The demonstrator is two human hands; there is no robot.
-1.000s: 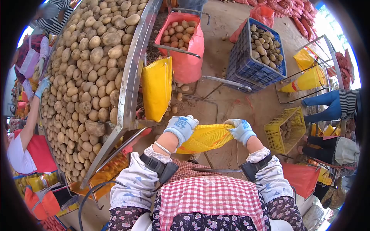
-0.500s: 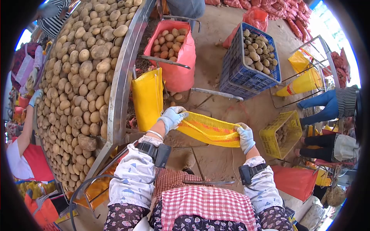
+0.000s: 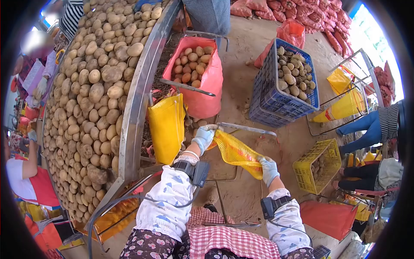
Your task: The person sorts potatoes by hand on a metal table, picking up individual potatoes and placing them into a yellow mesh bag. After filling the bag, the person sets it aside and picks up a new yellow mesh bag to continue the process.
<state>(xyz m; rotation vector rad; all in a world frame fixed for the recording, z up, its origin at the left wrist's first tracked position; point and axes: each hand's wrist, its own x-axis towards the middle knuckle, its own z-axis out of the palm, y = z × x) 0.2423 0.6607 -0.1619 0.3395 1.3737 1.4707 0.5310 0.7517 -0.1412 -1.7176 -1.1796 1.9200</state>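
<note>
Head view: both gloved hands grip 1 yellow mesh bag (image 3: 238,153), stretched on a slant between them. The left hand (image 3: 203,137) is reached forward and up, arm nearly straight, fingers closed on the bag's upper end right beside the metal bar (image 3: 246,128) of a bag stand. The right hand (image 3: 268,169) sits lower and closer to the body, elbow bent, fingers clamped on the bag's lower end — so the mesh hangs taut from upper left to lower right above the dirt ground (image 3: 241,86).

Just left of the left forearm, a flat yellow sack (image 3: 166,127) hangs off the edge of the sorting table (image 3: 137,99), which is heaped with potatoes (image 3: 92,90). Beyond the hands, a red bag (image 3: 202,73) holds potatoes on its frame, and a blue crate (image 3: 280,86) stands further right — also filled. A yellow crate (image 3: 317,166) sits near the right hand's side, well apart from the bag.
</note>
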